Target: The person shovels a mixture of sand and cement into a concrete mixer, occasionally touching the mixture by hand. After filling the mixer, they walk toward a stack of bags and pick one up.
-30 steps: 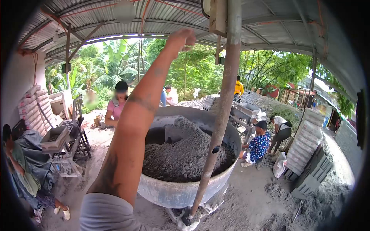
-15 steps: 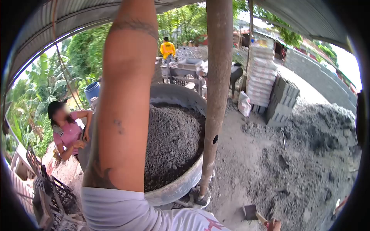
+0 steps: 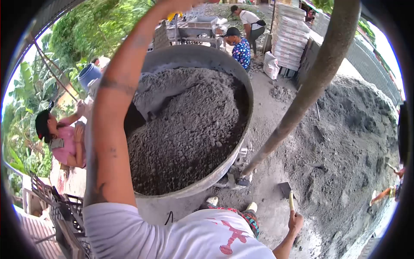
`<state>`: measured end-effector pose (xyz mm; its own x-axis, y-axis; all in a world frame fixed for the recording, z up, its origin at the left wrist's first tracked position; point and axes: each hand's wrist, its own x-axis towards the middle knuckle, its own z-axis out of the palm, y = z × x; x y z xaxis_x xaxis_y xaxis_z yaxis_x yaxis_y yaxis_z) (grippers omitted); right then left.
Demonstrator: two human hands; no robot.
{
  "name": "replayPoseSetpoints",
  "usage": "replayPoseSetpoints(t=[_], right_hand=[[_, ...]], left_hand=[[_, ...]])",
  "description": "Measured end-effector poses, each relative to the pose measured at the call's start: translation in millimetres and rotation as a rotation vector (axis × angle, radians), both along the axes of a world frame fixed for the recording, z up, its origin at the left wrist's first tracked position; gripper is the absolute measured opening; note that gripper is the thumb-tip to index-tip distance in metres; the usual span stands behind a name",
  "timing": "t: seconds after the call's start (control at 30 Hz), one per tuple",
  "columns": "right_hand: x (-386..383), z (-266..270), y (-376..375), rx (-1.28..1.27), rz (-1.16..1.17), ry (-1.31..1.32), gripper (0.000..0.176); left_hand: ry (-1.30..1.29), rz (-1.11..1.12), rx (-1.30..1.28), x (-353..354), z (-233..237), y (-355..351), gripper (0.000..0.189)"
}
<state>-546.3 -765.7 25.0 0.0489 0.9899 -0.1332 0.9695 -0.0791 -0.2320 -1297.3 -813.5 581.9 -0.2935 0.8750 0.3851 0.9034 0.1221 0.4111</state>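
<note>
My left arm reaches up across the picture. My left hand (image 3: pixel 171 4) is at the top edge, mostly cut off, so its grip is hidden. Low on the right, my right hand (image 3: pixel 296 220) is closed around the wooden handle of a shovel (image 3: pixel 290 199), whose blade rests on the ground at the foot of a grey sand pile (image 3: pixel 345 138). In front of me stands a big round metal mixer pan (image 3: pixel 241 142) heaped with a grey, crumbly mix (image 3: pixel 189 125). My feet are at its base.
A slanted steel post (image 3: pixel 302 99) rises right of the pan. A person in pink (image 3: pixel 64 142) stands at the pan's left, by a blue barrel (image 3: pixel 88 73). Two people (image 3: pixel 241 47) work beyond it near a metal machine (image 3: pixel 194 28) and stacked sacks (image 3: pixel 291 32).
My view has tipped down toward the pan and my feet. My right hand and the shovel have come fully into view. The left arm stays raised.
</note>
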Motion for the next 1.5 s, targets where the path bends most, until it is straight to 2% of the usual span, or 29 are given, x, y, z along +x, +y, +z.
replayPoseSetpoints(t=[0.03, 0.07, 0.1, 0.13, 0.17, 0.2, 0.27, 0.33, 0.37, 0.47, 0.53, 0.6, 0.67, 0.73, 0.8, 0.83, 0.9, 0.93, 1.0, 1.07, 1.13, 1.17, 1.23, 1.3, 1.33, 1.37, 1.4, 1.47, 1.5], right_hand=[[-2.1, 7.9, 6.6, -0.029, 0.012, 0.016, 0.055], [-4.2, 16.8, 16.7, -0.056, 0.027, 0.033, 0.055], [-3.4, 24.1, 29.1, -0.059, 0.014, 0.066, 0.050], [-2.0, 30.8, 39.2, -0.008, 0.053, 0.101, 0.047], [13.2, 31.5, 69.7, -0.059, 0.082, 0.148, 0.046], [19.0, 38.7, 90.0, -0.108, 0.092, 0.203, 0.046], [23.7, 52.8, 118.6, -0.096, 0.074, 0.223, 0.045], [30.2, 65.6, 141.6, -0.065, 0.154, 0.264, 0.048], [42.2, 55.7, 160.9, -0.056, 0.183, 0.254, 0.050], [62.0, 43.7, 194.4, -0.062, 0.178, 0.232, 0.052], [65.3, 45.6, 206.2, -0.078, 0.179, 0.205, 0.053], [68.5, 48.2, 214.2, 0.063, 0.218, 0.177, 0.051], [81.4, 41.8, 227.2, -0.017, 0.180, 0.253, 0.054], [85.8, 37.6, 233.3, 0.122, 0.230, 0.216, 0.056], [83.7, 49.1, 236.0, 0.071, 0.278, 0.226, 0.057], [78.4, 67.1, 226.7, -0.021, 0.233, 0.289, 0.058], [75.0, 85.6, 224.7, -0.160, 0.194, 0.328, 0.059], [79.2, 84.6, 224.9, -0.176, 0.185, 0.397, 0.058], [90.3, 81.4, 225.4, -0.048, 0.299, 0.409, 0.057], [102.0, 73.9, 232.7, -0.125, 0.298, 0.422, 0.057], [115.0, 48.6, 241.7, -0.086, 0.301, 0.589, 0.056], [129.3, 33.9, 252.1, -0.088, 0.326, 0.538, 0.056], [147.4, 27.9, 253.8, -0.121, 0.335, 0.562, 0.056], [158.0, 32.2, 251.8, -0.155, 0.327, 0.580, 0.057], [164.6, 46.2, 244.7, -0.132, 0.353, 0.485, 0.057], [170.4, 54.7, 241.5, -0.110, 0.378, 0.391, 0.059], [176.2, 53.3, 243.7, -0.109, 0.381, 0.381, 0.059], [187.8, 46.2, 249.3, 0.087, 0.464, 0.409, 0.057], [192.0, 50.0, 253.1, 0.018, 0.426, 0.412, 0.048]], left_hand=[[0.096, -0.001, -0.187, 1.0, -58.4, -13.5, 0.038], [0.380, -0.174, -0.333, 33.3, -104.3, -44.5, 0.036], [0.142, -0.144, -0.621, 65.6, -141.9, -73.5, 0.037], [0.162, -0.147, -0.856, 90.3, -178.6, -93.0, 0.040], [-0.005, -0.131, -1.055, 137.4, -236.0, -133.4, 0.047], [-0.115, -0.110, -1.085, 151.4, -268.1, -151.5, 0.057], [-0.103, -0.020, -0.857, 179.6, -340.5, -191.6, 0.063], [-0.019, 0.177, -0.789, 221.5, -368.6, -211.6, 0.075], [-0.032, 0.272, -0.684, 239.4, -391.7, -221.7, 0.080], [-0.126, 0.488, -0.568, 272.2, -477.7, -241.0, 0.076], [-0.140, 0.593, -0.582, 293.4, -465.8, -232.0, 0.071], [-0.157, 0.701, -0.582, 305.2, -458.2, -224.1, 0.066], [-0.062, 0.816, -0.508, 312.6, -464.2, -219.7, 0.057], [-0.103, 0.823, -0.540, 317.3, -457.4, -211.6, 0.062], [-0.157, 0.868, -0.586, 322.5, -448.6, -208.3, 0.069], [-0.195, 0.868, -0.632, 321.2, -447.2, -208.5, 0.076], [-0.358, 0.884, -0.608, 320.9, -443.8, -207.9, 0.079], [-0.371, 0.907, -0.602, 318.7, -447.8, -208.4, 0.082], [-0.413, 0.963, -0.599, 307.0, -451.6, -209.2, 0.087], [-0.458, 1.014, -0.602, 301.1, -453.1, -205.5, 0.089], [-0.520, 1.221, -0.485, 294.6, -454.9, -196.3, 0.083], [-0.535, 1.232, -0.483, 297.6, -453.4, -191.6, 0.083], [-0.441, 1.431, -0.428, 305.6, -442.5, -184.1, 0.068], [-0.395, 1.454, -0.357, 303.0, -451.5, -185.1, 0.061], [-0.332, 1.471, -0.287, 304.1, -453.5, -183.8, 0.054], [-0.420, 1.450, -0.351, 301.9, -449.3, -184.2, 0.050], [-0.431, 1.451, -0.354, 303.2, -447.4, -183.9, 0.050], [-0.453, 1.447, -0.384, 300.7, -442.6, -183.9, 0.051], [-0.457, 1.446, -0.384, 300.5, -441.2, -184.6, 0.051]])
